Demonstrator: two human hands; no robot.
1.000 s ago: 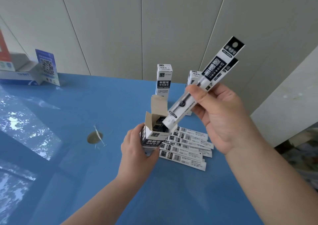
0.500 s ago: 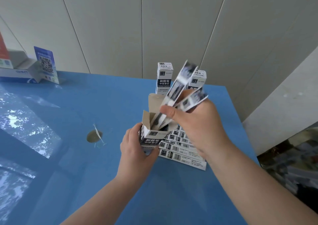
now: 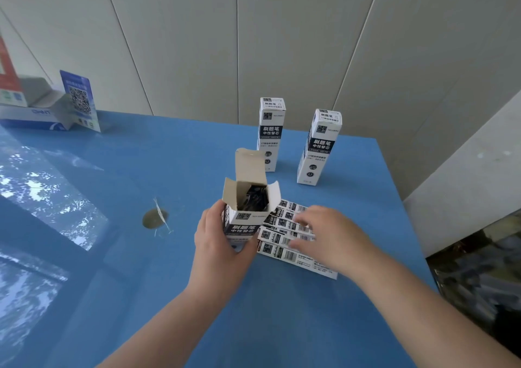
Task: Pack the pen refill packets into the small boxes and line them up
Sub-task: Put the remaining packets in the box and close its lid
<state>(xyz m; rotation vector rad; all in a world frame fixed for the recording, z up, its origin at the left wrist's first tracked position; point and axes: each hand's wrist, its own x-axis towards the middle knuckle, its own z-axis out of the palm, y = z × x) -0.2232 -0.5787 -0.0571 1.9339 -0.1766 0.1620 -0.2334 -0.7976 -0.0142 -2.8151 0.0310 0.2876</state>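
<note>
My right hand (image 3: 329,235) has dropped its packets into the open box (image 3: 248,210), fingers now spread over the loose packets (image 3: 284,243) on the worktop (image 3: 169,283); left hand (image 3: 217,241) grips the box.

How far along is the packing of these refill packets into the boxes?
Done: two closed boxes stand upright side by side at the back of the blue table. In hand: the left hand grips an open box with dark contents showing inside, while the right hand reaches onto the loose packets. Left: several packets to pack, then closing that box and lining it up.
</note>
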